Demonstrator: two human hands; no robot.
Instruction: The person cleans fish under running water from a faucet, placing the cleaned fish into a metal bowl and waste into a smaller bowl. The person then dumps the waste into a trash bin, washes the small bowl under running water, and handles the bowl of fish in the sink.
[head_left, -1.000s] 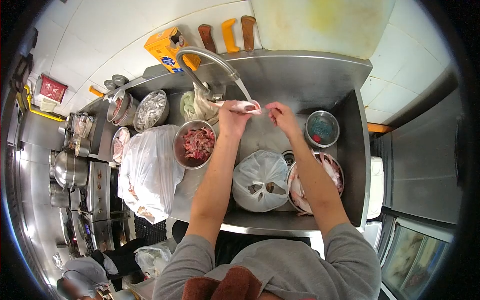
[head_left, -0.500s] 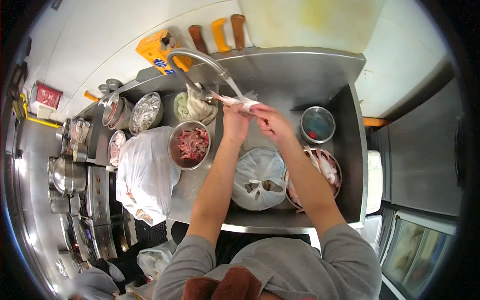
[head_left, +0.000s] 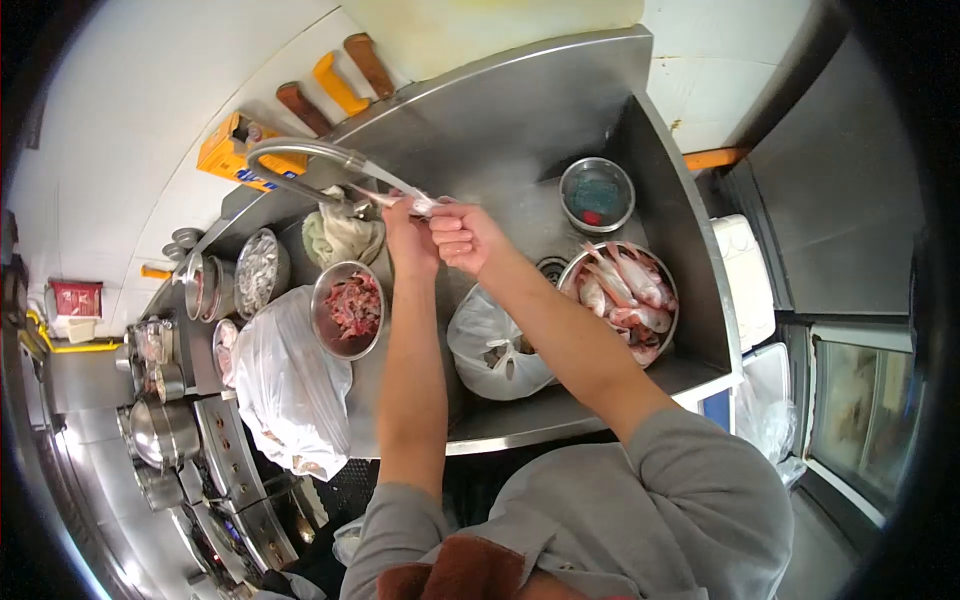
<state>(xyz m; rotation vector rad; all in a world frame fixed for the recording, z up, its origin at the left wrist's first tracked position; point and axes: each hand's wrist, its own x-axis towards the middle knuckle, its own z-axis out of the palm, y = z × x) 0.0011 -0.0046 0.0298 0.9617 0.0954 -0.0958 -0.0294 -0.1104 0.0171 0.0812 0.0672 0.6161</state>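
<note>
Under the running faucet [head_left: 310, 150], my left hand [head_left: 409, 238] is closed around a pale pink fish [head_left: 422, 203], whose tail points up and left. My right hand [head_left: 467, 238] has its fingers curled at the fish's other end, against it. Water falls onto the fish over the steel sink [head_left: 500, 150]. To the right, a steel bowl [head_left: 672, 330] holds several whole pinkish fish [head_left: 635, 275]. A bowl of red fish innards [head_left: 353, 305] sits left of my forearms. Part of the fish is hidden by my fingers.
A tied plastic bag [head_left: 490, 345] lies in the sink, near a small bowl with a green scrubber [head_left: 596, 198]. A large white bag [head_left: 290, 380], a cloth [head_left: 345, 237] and a bowl of silvery pieces [head_left: 258, 272] are at the left. Knife handles [head_left: 340, 84] stand behind the faucet.
The view has turned and shifted. My right hand, apart from the fish a second ago, came to its end and now has its fingers curled there. My left hand keeps its hold.
</note>
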